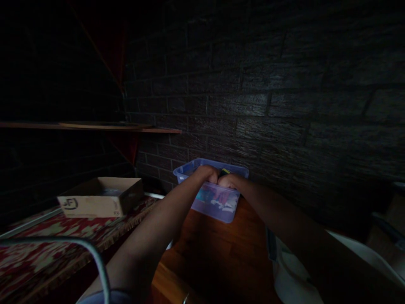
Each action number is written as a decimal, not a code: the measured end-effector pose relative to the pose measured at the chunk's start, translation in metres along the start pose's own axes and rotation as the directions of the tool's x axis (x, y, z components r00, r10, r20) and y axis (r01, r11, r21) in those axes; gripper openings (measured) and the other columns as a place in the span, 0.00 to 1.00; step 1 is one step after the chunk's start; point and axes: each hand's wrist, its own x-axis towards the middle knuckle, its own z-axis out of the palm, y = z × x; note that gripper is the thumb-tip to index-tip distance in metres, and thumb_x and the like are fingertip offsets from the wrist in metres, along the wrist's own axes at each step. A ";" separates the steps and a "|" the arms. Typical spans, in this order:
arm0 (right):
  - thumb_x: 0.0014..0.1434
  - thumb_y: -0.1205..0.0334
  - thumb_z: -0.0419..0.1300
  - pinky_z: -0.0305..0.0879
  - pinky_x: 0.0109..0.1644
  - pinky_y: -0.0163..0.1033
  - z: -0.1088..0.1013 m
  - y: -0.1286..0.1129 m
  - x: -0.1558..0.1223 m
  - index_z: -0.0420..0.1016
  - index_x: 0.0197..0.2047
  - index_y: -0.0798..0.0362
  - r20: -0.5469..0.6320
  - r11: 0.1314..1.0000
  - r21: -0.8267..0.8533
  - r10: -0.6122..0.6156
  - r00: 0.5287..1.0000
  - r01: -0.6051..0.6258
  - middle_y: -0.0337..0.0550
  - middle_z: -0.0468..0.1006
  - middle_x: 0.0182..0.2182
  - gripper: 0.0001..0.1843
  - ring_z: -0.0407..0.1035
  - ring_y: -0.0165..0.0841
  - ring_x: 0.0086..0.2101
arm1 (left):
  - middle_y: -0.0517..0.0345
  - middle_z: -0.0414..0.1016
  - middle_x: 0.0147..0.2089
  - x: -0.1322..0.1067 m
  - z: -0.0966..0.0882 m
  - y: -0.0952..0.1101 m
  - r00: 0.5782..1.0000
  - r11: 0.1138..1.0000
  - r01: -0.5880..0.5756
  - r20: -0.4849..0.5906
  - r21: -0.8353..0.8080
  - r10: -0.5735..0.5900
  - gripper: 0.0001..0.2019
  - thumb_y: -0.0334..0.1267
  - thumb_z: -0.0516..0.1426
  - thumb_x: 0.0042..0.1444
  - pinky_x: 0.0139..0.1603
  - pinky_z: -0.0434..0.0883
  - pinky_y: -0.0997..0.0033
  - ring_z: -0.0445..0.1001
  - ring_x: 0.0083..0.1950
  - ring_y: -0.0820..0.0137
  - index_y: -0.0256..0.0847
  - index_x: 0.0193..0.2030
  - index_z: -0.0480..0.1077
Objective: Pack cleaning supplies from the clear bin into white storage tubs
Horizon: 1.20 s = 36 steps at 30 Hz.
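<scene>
Work unfinished: left hand (208, 173) and right hand (227, 181) inside translucent bluish plastic bin (202, 207), near edge; fingers hidden, opening and hold unclear.

The storage bin (217, 213) is smooth translucent plastic; the desk (211, 240) is slightly glossy wood. The carton (93, 207) is matt cardboard, the brick wall (262, 105) rough (faintly shiny where lit).

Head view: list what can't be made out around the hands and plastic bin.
In the head view:
Left hand, right hand: grip hidden by their backs at the plastic bin.
Bin's contents: blurred by its cloudy front wall.
Yellow-marked item: too small and dark.
White object: cut off by bottom edge.
</scene>
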 end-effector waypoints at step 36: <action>0.68 0.34 0.50 0.58 0.26 0.33 -0.008 0.186 -0.358 0.73 0.30 0.54 -0.943 0.886 -0.325 -0.274 -0.190 0.331 0.40 0.73 0.21 0.32 0.67 0.30 0.23 | 0.54 0.78 0.49 -0.127 0.076 0.267 0.517 0.418 -0.838 -0.266 -0.351 0.814 0.30 0.41 0.68 0.51 0.46 0.72 0.70 0.76 0.44 0.66 0.39 0.61 0.68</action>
